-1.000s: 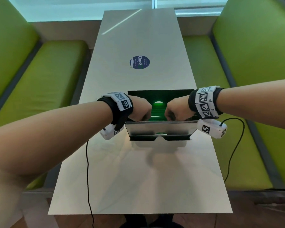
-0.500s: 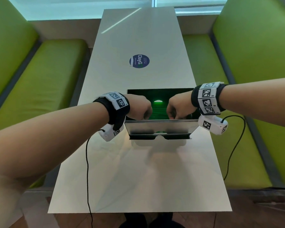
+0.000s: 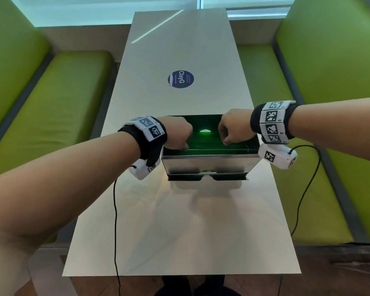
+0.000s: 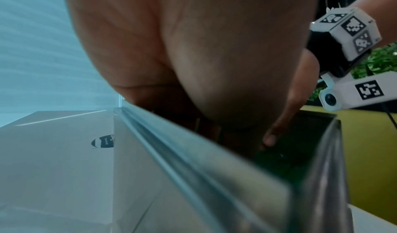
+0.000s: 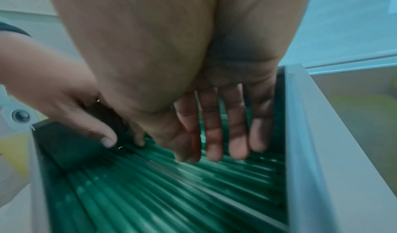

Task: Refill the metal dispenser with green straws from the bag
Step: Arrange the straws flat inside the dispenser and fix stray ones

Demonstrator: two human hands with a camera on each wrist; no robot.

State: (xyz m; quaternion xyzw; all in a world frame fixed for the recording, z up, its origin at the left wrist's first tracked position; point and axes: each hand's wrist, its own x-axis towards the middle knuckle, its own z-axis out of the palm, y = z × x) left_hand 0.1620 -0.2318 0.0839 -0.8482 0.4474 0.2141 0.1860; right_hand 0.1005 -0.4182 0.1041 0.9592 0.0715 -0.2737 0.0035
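Right hand [image 5: 214,118], fingers straight, flattens light, slippery green straws [image 5: 171,185] inside the dispenser [image 3: 207,163]; left hand [image 3: 177,133], at nine o'clock, probably loosely curled.

A round blue sticker [image 3: 181,79] sits on the long pale table [image 3: 179,221], between 2 green benches [image 3: 58,99].

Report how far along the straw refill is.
Done: green straws already lie in rows inside the metal dispenser. In hand: left hand and right hand reach in, fingers straight over the straws. Left: unclear; no bag or lid shows.
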